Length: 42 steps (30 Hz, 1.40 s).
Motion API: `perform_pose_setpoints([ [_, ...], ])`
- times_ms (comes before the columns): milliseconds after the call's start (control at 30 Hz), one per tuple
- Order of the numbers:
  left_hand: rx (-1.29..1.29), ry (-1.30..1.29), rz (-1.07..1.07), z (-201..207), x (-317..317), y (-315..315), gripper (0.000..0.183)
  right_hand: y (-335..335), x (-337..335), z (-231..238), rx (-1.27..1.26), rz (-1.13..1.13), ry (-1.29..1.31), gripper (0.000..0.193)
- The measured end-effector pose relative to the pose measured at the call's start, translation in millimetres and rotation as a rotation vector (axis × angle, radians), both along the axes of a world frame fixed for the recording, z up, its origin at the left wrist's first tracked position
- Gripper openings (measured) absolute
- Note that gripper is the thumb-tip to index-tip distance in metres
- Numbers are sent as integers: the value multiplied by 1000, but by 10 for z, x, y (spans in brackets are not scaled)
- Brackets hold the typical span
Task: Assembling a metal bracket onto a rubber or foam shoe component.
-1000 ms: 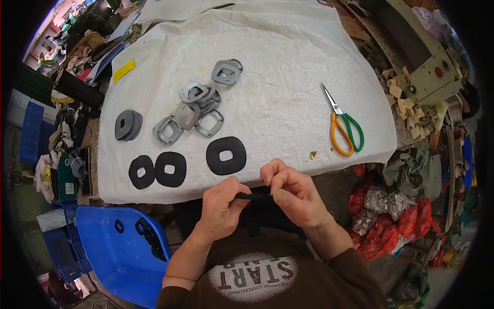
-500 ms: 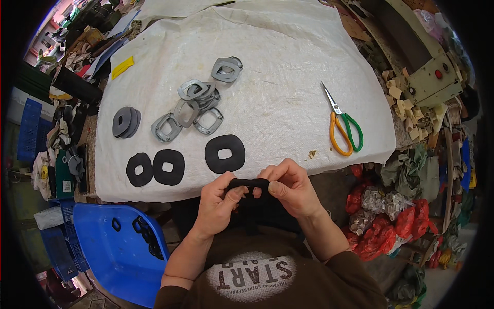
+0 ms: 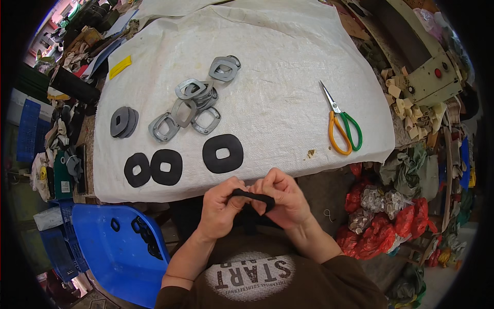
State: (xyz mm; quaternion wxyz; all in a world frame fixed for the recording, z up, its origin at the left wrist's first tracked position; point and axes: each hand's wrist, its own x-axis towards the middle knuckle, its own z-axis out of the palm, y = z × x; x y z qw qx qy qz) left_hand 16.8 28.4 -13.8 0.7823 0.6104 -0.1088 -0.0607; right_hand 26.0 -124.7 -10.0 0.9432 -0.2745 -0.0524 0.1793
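Observation:
My left hand [image 3: 218,207] and my right hand [image 3: 289,204] are together in front of my body, near the table's front edge. Between them they pinch a black rounded pad [image 3: 251,195], seen nearly edge-on and bent into an arch. Just beyond my hands lies a flat black rounded-square pad [image 3: 234,153] with a small square hole. Two similar black pads [image 3: 166,167] lie side by side to its left. Farther back is a loose heap of grey metal frames [image 3: 184,113], and a small stack of grey pads [image 3: 123,122] sits left of it.
Scissors [image 3: 339,129] with orange and green handles lie on the right of the white sheet [image 3: 288,77]. A blue tub [image 3: 103,257] with several black rings stands lower left. Red bags [image 3: 373,237] are at the lower right. A yellow strip [image 3: 120,67] lies far left.
My right hand has moved slightly down and turned inward. The black pad now tilts down to the right and bends more. The things on the table keep their places.

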Motion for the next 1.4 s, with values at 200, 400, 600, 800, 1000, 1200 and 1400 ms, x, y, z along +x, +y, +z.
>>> perform_pose_setpoints([
  [200, 49, 45, -40, 141, 44, -6, 24, -46, -7, -20, 110, 57, -88, 13],
  [400, 124, 150, -15, 219, 34, 14, 22, -162, 13, 12, -236, 89, -178, 15],
  [600, 92, 98, -37, 130, 30, 30, 23, -45, -36, 35, -199, -64, -139, 14],
  [800, 162, -90, 49, 73, 52, 4, 22, 17, -103, 107, -26, -6, 134, 17],
  [1000, 293, -244, 63, 145, 84, 12, 21, -8, -59, 142, -57, 41, 283, 13],
  [1200, 391, -240, 67, 138, 95, 54, 21, -114, -26, 15, -118, 70, -51, 13],
  [1400, 420, -329, 105, 142, 77, 22, 16, -81, -59, 34, -253, 14, -102, 6],
])
